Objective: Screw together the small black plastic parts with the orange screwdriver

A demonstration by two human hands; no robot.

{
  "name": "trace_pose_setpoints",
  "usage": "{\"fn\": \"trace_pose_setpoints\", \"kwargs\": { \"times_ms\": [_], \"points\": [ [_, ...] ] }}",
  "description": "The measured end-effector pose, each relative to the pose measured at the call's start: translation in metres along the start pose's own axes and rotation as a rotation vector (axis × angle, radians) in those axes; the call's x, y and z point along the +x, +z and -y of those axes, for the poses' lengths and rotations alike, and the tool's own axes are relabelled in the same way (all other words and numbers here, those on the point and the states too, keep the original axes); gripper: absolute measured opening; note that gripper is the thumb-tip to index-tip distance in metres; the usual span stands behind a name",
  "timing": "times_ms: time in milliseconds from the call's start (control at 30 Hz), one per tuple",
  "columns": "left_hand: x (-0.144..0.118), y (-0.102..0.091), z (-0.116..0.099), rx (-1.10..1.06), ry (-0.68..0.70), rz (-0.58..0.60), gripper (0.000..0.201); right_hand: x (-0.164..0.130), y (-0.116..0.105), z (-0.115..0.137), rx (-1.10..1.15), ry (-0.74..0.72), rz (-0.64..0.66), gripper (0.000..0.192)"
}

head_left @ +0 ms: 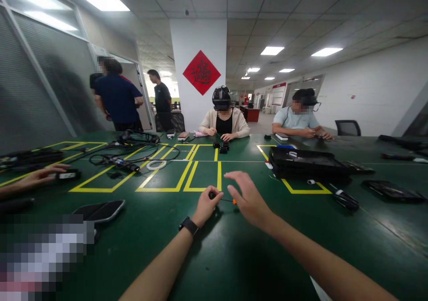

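At lower centre: your left hand (206,205) is pinched on a small dark part (211,195); your right hand (249,198) hovers spread, fingers loose, holding nothing, just beside an orange-tipped tool (230,200).
Surface: green table (234,256) marked with yellow tape boxes (203,176).
Lower left: dark flat case (100,210); another person's hand (40,176) at the frame's left edge.
Right of centre: black tray (306,162), near your right hand's far side.
Left, farther: tangled cables (130,151).
Far edge: two seated people (224,118), white pillar with red sign (201,72).
Open room: bare green stretch at lower right.
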State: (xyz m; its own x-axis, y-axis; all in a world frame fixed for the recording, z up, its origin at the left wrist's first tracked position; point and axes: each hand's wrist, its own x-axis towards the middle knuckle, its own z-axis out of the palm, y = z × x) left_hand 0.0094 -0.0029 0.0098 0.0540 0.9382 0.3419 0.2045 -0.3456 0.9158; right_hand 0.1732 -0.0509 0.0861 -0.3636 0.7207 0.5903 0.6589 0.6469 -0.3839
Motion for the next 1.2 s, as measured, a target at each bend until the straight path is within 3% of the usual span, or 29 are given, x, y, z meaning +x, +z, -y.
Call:
{"fn": "trace_pose_setpoints", "kwargs": {
  "times_ms": [167, 300, 467, 700, 800, 933, 1067, 1200],
  "points": [
    [0.004, 0.0, 0.004, 0.075, 0.019, -0.005, 0.024, -0.027, 0.028, -0.04, -0.058, 0.163, 0.095, 0.032],
    [0.008, 0.0, 0.01, 0.093, 0.024, -0.033, 0.025, -0.04, 0.04, -0.059, 0.002, 0.146, 0.138, 0.029],
    [0.008, -0.001, 0.012, 0.039, -0.011, -0.027, 0.028, -0.042, 0.041, -0.06, 0.107, 0.196, 0.117, 0.016],
    [0.004, 0.001, 0.009, 0.039, -0.024, 0.036, 0.029, -0.039, 0.037, -0.063, 0.208, 0.222, 0.1, 0.017],
    [0.005, 0.0, 0.01, 0.109, 0.034, -0.001, 0.028, -0.039, 0.037, -0.064, 0.213, 0.201, 0.082, 0.024],
    [0.005, -0.002, 0.012, 0.187, 0.081, -0.08, 0.029, -0.04, 0.036, -0.064, 0.268, 0.188, 0.089, 0.014],
    [0.005, -0.001, 0.012, 0.149, 0.056, -0.063, 0.029, -0.042, 0.033, -0.063, 0.362, 0.175, 0.106, 0.017],
    [0.005, 0.0, 0.013, 0.129, 0.039, -0.038, 0.029, -0.041, 0.033, -0.064, 0.284, 0.173, 0.111, 0.016]
  ]
}}
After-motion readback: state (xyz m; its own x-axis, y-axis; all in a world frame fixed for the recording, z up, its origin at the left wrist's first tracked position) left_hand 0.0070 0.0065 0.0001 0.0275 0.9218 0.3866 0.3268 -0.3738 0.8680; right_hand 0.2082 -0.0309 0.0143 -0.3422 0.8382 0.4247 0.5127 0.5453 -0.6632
